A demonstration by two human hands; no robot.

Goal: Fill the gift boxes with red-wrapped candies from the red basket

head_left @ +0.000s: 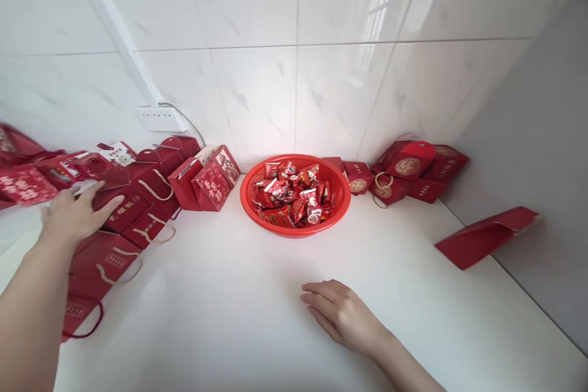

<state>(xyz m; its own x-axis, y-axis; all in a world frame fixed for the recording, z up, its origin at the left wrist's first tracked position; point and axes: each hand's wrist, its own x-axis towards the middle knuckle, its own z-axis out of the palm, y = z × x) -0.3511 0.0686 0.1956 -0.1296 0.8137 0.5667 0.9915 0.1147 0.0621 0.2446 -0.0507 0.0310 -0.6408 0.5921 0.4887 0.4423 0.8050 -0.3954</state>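
At the left, my left hand (pixel 76 214) reaches over a row of dark red gift boxes (pixel 138 196), its fingers apart, with nothing visibly held. My right hand (pixel 342 312) rests low over the white table (pixel 220 312), palm down, fingers loosely extended and holding nothing. Beyond it, near the wall, a red plastic basket (pixel 296 234) contains many red-wrapped candies (pixel 298 196). Beside the basket, on its left, a red box with a floral print (pixel 214 180) stands upright.
More red boxes (pixel 408 165) are grouped at the back right. A single red box (pixel 482 236) stands near the grey panel (pixel 533 135). A white power socket (pixel 160 119) with a cable is on the tiled wall (pixel 257 92).
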